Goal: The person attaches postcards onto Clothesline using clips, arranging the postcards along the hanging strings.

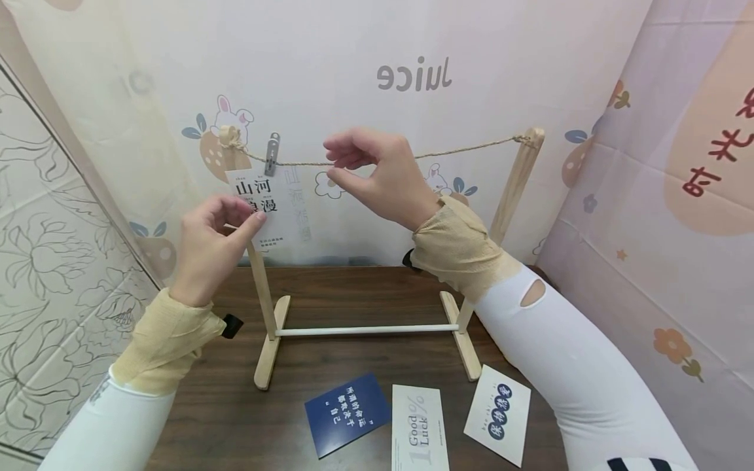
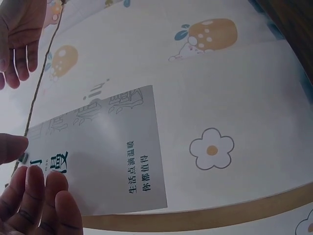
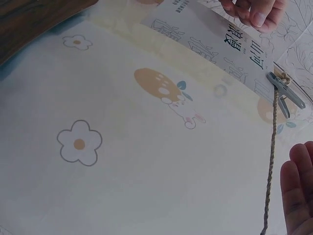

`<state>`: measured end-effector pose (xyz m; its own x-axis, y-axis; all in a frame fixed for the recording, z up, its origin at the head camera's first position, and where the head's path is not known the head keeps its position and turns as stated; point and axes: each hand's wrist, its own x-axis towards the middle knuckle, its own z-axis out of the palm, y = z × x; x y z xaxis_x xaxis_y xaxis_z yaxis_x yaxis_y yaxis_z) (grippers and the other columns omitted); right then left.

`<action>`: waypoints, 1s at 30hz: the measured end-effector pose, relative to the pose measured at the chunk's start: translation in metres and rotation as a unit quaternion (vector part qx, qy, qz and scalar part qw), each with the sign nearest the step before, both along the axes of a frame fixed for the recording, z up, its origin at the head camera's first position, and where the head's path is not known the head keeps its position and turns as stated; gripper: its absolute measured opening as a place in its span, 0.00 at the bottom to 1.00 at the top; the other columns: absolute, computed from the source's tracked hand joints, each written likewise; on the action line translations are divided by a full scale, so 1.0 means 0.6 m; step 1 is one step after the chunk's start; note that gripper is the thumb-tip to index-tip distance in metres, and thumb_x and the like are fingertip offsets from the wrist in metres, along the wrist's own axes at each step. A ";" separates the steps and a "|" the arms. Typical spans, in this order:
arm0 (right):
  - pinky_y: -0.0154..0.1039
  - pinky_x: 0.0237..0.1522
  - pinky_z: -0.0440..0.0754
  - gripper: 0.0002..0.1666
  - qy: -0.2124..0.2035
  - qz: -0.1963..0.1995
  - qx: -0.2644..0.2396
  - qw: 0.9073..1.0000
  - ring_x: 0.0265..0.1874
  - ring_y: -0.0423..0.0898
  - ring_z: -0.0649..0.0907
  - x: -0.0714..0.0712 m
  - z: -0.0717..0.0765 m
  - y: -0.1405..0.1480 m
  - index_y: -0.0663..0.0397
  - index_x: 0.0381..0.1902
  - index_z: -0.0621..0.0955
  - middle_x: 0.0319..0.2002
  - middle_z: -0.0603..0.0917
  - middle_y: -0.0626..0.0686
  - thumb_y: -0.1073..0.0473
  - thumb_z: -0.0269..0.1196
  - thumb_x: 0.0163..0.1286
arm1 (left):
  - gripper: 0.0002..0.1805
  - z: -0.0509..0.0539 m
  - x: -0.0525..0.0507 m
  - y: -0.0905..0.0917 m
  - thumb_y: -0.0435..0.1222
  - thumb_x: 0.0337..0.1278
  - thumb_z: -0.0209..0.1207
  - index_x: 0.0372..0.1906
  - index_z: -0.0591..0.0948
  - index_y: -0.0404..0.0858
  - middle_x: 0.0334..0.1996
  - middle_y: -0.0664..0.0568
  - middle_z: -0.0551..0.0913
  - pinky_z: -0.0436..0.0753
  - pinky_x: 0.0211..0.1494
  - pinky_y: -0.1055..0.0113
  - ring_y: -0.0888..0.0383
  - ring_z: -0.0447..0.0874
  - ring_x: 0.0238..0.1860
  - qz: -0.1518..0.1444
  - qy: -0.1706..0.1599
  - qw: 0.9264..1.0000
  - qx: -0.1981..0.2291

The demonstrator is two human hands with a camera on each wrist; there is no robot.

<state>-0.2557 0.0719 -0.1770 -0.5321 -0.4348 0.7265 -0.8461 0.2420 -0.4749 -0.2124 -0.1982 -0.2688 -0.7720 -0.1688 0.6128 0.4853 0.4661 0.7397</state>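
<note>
A white card with dark printed characters (image 1: 277, 229) hangs from a twine line (image 1: 465, 150), held by a grey clothespin (image 3: 283, 90) near the left post. My left hand (image 1: 215, 242) is in front of the card's left part, fingers loosely bent. In the left wrist view a gap shows between thumb and fingers (image 2: 34, 196), with nothing pinched; whether they touch the card I cannot tell. To the right of the clothespin, my right hand (image 1: 379, 173) is raised at the twine with relaxed fingers, holding nothing. In the right wrist view its fingers (image 3: 296, 191) appear beside the twine.
The wooden stand (image 1: 512, 190) has two posts, feet and a white crossbar (image 1: 365, 330). On the brown table (image 1: 212, 418) in front lie a blue card (image 1: 347, 415), a "Good Luck" card (image 1: 406, 405) and a white card with blue ovals (image 1: 485, 392). A patterned curtain (image 1: 501, 39) hangs behind.
</note>
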 end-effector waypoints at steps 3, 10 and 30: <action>0.38 0.55 0.88 0.18 0.000 0.002 -0.001 1.000 0.45 0.51 0.92 0.002 -0.006 0.007 0.68 0.56 0.87 0.49 0.93 0.62 0.70 0.73 0.69 | 0.11 -0.003 0.002 0.004 0.37 0.67 0.73 0.43 0.85 0.33 0.32 0.68 0.86 0.82 0.38 0.76 0.67 0.85 0.33 -0.008 -0.004 1.000 -0.007; 0.41 0.56 0.89 0.19 -0.007 0.000 -0.002 1.000 0.44 0.52 0.92 0.003 -0.021 0.021 0.67 0.57 0.87 0.49 0.93 0.62 0.70 0.73 0.69 | 0.11 -0.013 0.005 0.012 0.35 0.66 0.73 0.43 0.86 0.31 0.30 0.71 0.85 0.81 0.36 0.77 0.68 0.83 0.32 -0.024 -0.006 1.000 -0.009; 0.44 0.56 0.89 0.19 -0.033 -0.039 0.021 0.998 0.45 0.50 0.91 0.001 -0.076 0.073 0.64 0.57 0.87 0.49 0.93 0.59 0.68 0.73 0.70 | 0.08 -0.049 0.004 0.031 0.32 0.66 0.73 0.42 0.86 0.32 0.31 0.50 0.86 0.81 0.37 0.77 0.66 0.81 0.32 -0.061 -0.018 0.997 -0.046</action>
<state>-0.2553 0.1158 -0.2228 -0.6120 -0.4199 0.6702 -0.7908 0.3261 -0.5179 -0.2098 -0.1794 -0.2982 -0.8054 -0.0165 0.5925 0.5158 0.4728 0.7144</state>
